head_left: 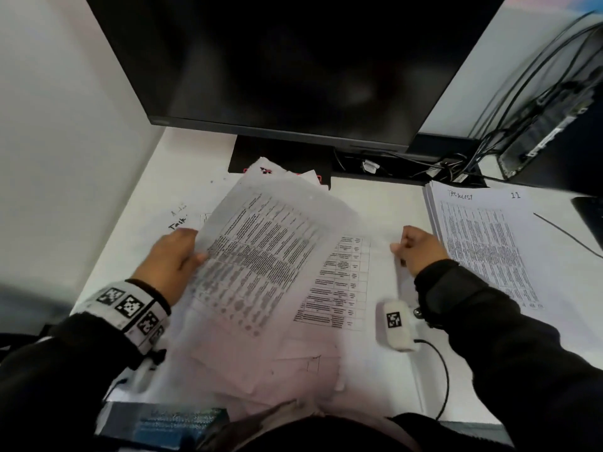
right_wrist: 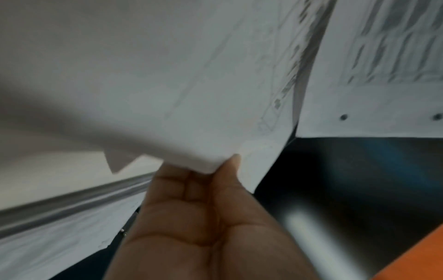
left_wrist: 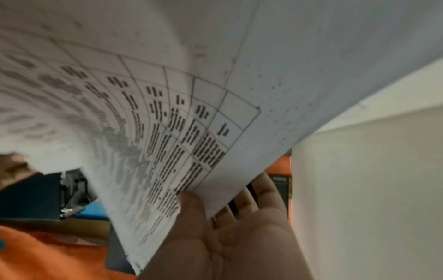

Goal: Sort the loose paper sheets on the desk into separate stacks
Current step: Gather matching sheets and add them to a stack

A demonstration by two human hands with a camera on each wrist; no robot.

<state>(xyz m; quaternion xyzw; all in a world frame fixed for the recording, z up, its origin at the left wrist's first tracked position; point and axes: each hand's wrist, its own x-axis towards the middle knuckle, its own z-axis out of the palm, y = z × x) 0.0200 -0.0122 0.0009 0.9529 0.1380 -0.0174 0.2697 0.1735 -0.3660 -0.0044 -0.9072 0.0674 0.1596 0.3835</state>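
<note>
My left hand (head_left: pixel 192 252) grips the left edge of a sheaf of printed table sheets (head_left: pixel 261 243), lifted and tilted over the desk (head_left: pixel 375 203). In the left wrist view the thumb of that left hand (left_wrist: pixel 215 200) presses on the curved printed sheet (left_wrist: pixel 167 113), fingers behind it. My right hand (head_left: pixel 403 246) pinches the right edge of a sheet with a table (head_left: pixel 342 282) lying lower. The right wrist view shows the right hand (right_wrist: pixel 206 168) pinching a paper corner (right_wrist: pixel 167 94). A neat stack marked "11" (head_left: pixel 483 243) lies at the right. More loose sheets (head_left: pixel 277 370) spread out near me.
A dark monitor (head_left: pixel 287 60) on its stand (head_left: pixel 280 154) fills the back. Cables (head_left: pixel 456 164) and a computer box (head_left: pixel 548 125) sit at the back right. A white partition (head_left: pixel 65 125) closes the left side. Handwritten sheets (head_left: pixel 182 216) lie at the left.
</note>
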